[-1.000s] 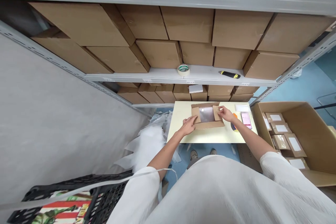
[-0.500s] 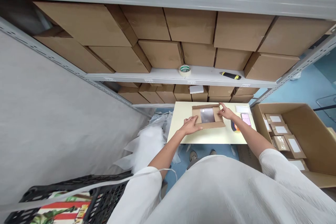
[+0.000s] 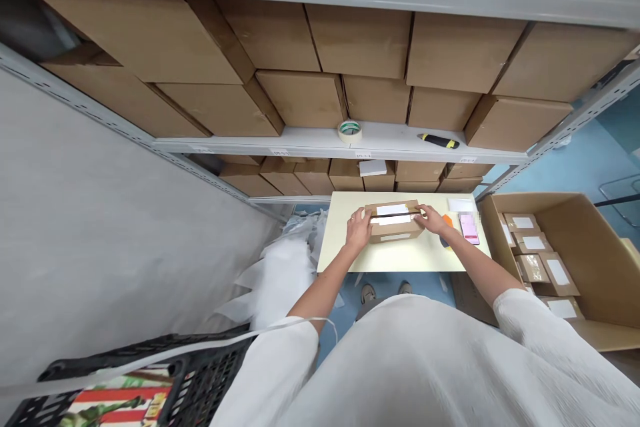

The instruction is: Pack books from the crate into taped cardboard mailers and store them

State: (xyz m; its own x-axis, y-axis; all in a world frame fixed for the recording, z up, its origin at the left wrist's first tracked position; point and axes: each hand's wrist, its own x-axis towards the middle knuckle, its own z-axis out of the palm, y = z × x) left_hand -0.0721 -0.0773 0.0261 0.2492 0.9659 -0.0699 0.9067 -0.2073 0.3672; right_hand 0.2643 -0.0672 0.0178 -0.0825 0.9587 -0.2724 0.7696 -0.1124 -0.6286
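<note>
A small cardboard box (image 3: 396, 232) sits on the cream tabletop (image 3: 345, 255), its two top flaps folded inward with a dark gap between them. White labels show on the flaps and on the near side. My left hand (image 3: 359, 227) is wrapped round the box's left end, fingers on the top. At the right end, my right hand (image 3: 429, 219) grips the box with its fingers on the flap edges. The inside of the box is hidden.
Right of the box lie a phone (image 3: 469, 228), an orange and dark item (image 3: 447, 232) and a white card (image 3: 461, 205). A large carton (image 3: 595, 260) with small labelled boxes stands right. Shelves ahead carry cartons, a tape roll (image 3: 350, 131) and a cutter (image 3: 439, 141). A black crate (image 3: 200, 373) is lower left.
The box's flaps have come up and folded over the top, covering the clear film that showed inside. My left hand has moved up along the left end; my right hand has shifted slightly down.
</note>
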